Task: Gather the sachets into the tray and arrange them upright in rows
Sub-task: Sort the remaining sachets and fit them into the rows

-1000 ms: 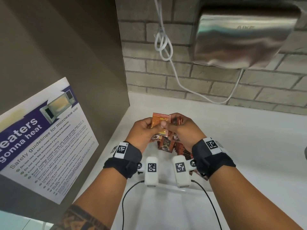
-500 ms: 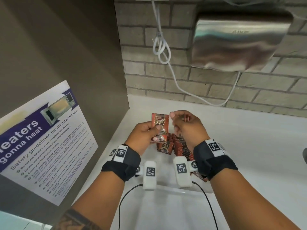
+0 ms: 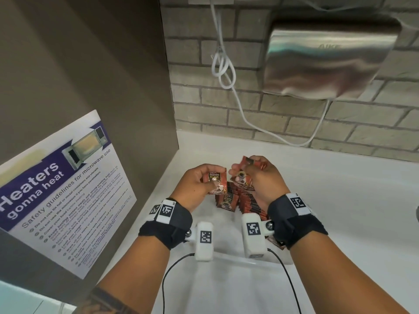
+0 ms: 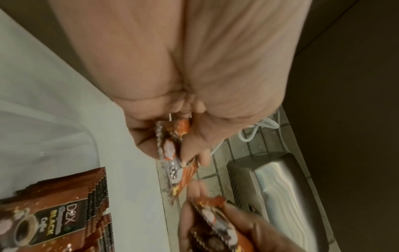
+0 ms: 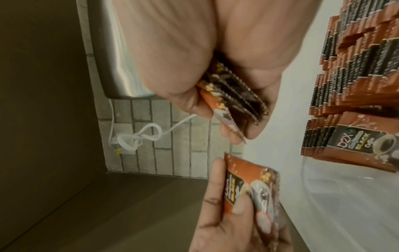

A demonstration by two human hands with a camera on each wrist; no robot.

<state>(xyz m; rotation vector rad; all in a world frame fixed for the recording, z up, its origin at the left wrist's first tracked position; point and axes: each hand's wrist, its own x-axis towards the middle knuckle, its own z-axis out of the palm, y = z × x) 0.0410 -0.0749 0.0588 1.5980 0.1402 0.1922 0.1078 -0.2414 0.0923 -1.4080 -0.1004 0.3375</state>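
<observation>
Head view: the hands are now apart, where a second ago they met over one sachet. The left hand fingers pinch a single coffee sachet; the right hand grips a small stack of sachets. Below the fingers, filed sachet rows stand in the clear tray, so the single one looks ready for filing.

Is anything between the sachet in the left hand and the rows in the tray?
Nothing visible. The left hand holds the sachet just above the upright rows in the clear tray.
</observation>
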